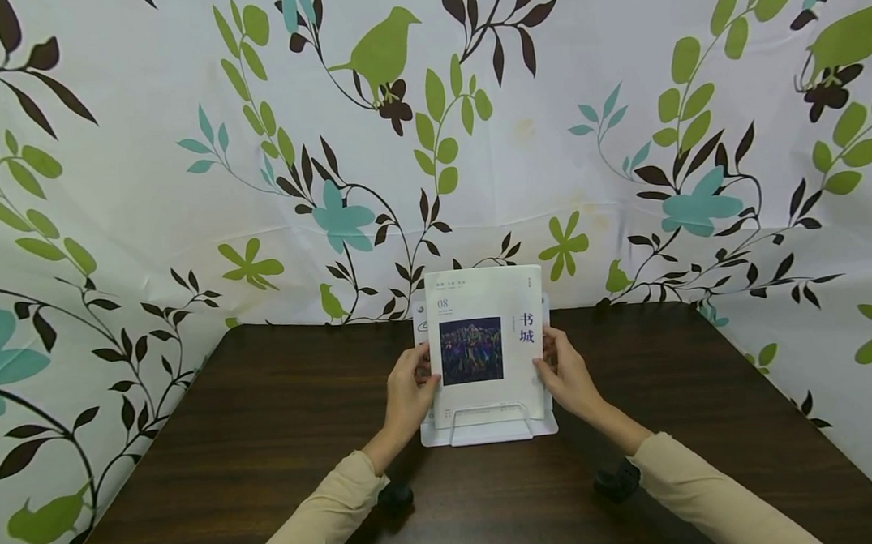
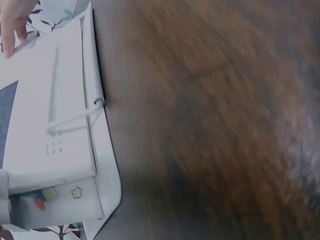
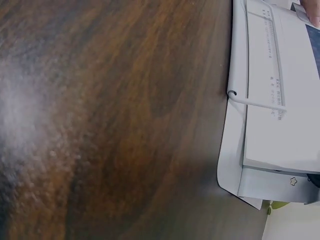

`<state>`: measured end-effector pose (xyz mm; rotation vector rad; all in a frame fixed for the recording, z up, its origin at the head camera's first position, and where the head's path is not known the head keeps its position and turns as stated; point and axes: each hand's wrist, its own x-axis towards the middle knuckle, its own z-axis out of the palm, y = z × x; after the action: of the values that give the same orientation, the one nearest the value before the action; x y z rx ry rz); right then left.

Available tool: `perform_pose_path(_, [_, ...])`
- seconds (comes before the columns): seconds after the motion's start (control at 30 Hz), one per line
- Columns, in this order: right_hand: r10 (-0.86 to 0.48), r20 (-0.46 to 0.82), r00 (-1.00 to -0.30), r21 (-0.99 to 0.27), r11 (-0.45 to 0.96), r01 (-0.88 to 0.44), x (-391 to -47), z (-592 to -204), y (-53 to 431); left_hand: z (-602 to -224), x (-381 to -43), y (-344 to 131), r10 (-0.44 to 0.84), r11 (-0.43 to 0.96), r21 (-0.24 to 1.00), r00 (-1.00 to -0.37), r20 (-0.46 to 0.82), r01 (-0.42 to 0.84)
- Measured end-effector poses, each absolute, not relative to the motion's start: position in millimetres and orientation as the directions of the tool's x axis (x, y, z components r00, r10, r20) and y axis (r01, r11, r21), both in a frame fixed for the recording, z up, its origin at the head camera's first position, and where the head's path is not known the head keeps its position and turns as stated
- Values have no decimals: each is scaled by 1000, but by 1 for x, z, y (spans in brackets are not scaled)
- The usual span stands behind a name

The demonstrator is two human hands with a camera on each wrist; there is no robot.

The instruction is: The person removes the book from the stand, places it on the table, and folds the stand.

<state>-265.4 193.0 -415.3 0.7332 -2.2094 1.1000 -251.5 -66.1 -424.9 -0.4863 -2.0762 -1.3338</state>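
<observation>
In the head view a white book, its cover showing a dark picture and Chinese characters, leans upright on a white book stand. A white wire holder crosses the lower front of the book. My left hand grips the book's left edge, thumb on the cover and fingers curled round the side. On the opposite edge my right hand holds the book the same way, with its thumb on the cover. Fingertips behind the book are hidden. Small cartoon prints show on the stand's panel in the left wrist view.
The stand rests on a dark brown wooden table, near its far edge. Behind it hangs a white cloth printed with leaves, birds and flowers. Dark devices sit at both wrists, by the beige sleeves.
</observation>
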Motion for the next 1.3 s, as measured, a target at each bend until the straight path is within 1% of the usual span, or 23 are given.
perform_pose_path(0.2, [-233,697,-678,-512,501,-698,-266,-409,192,-421,-251,-64,-45,430,681,-739,672,593])
perform_pose_path(0.37, [-239,718,-654,-498,481,-722,-255,-386,184,-415,-254,-63,-50,422,688,-742,668,591])
perform_pose_path(0.5, [-235,701,-674,-512,492,-704,-251,-375,181,-410,-257,-64,-48,420,686,-741,670,593])
perform_pose_path(0.8, [-224,702,-676,-521,485,-702,-278,-386,192,-396,-267,-68,-34,429,651,-709,705,626])
perform_pose_path(1.1, [-199,689,-697,-529,518,-672,-283,-376,193,-380,-273,-66,-36,408,643,-692,721,648])
perform_pose_path(1.3, [-195,720,-666,-506,509,-696,-284,-367,192,-373,-276,-65,-41,397,631,-674,737,666])
